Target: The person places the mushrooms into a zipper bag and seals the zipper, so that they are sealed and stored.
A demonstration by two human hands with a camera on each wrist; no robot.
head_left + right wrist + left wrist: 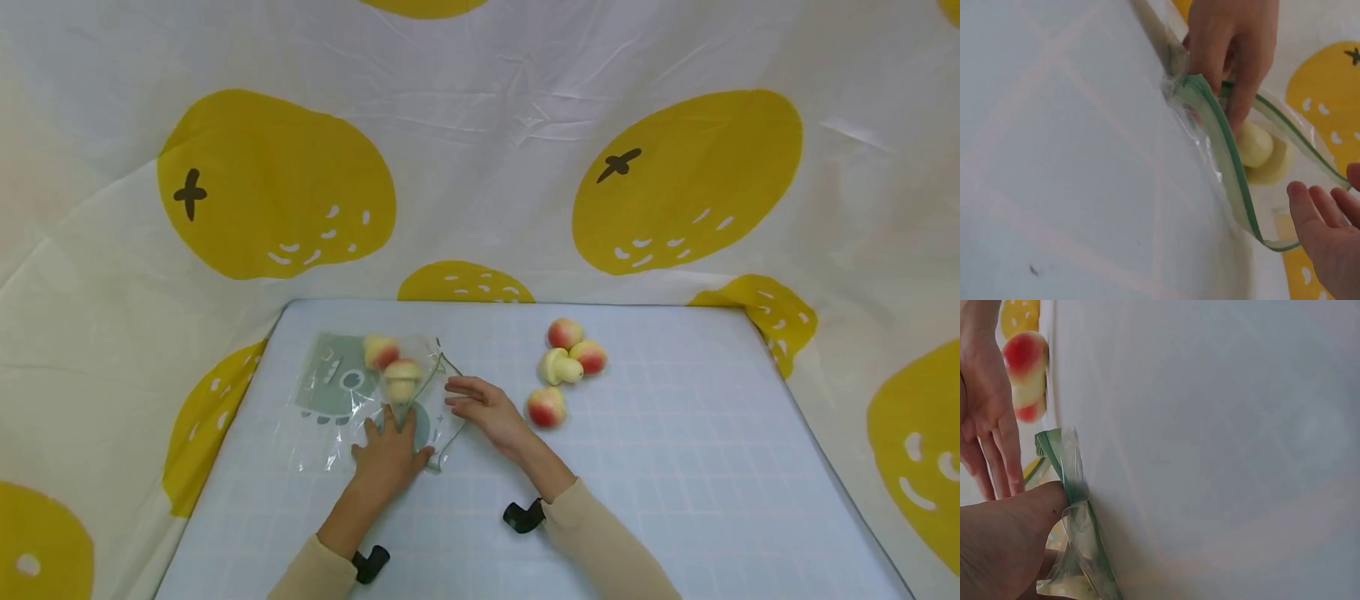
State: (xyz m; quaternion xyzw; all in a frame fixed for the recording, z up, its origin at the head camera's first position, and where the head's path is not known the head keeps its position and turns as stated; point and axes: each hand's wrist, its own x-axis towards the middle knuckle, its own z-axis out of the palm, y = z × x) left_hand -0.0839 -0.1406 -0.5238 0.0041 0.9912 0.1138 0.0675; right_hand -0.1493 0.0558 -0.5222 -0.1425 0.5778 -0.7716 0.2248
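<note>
A bag (330, 387) lies left on the counter (690, 467), a peach (380, 352) and a mushroom (401, 379) inside. Right of the bag sits another mushroom (557, 367), with peaches (546, 407) before, behind and right of it. Cloth (480, 167) hangs behind the counter.

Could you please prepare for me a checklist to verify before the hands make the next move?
1. Bag open: ok, the gap shows in the right wrist view.
2. Left hand touching the bag: ok.
3. Right hand free: ok, it holds nothing.
4. A mushroom inside the bag: ok.
5. All peaches inside: not ok, three lie outside on the table, beside another mushroom.
6. Bag without holes: cannot tell.
</note>
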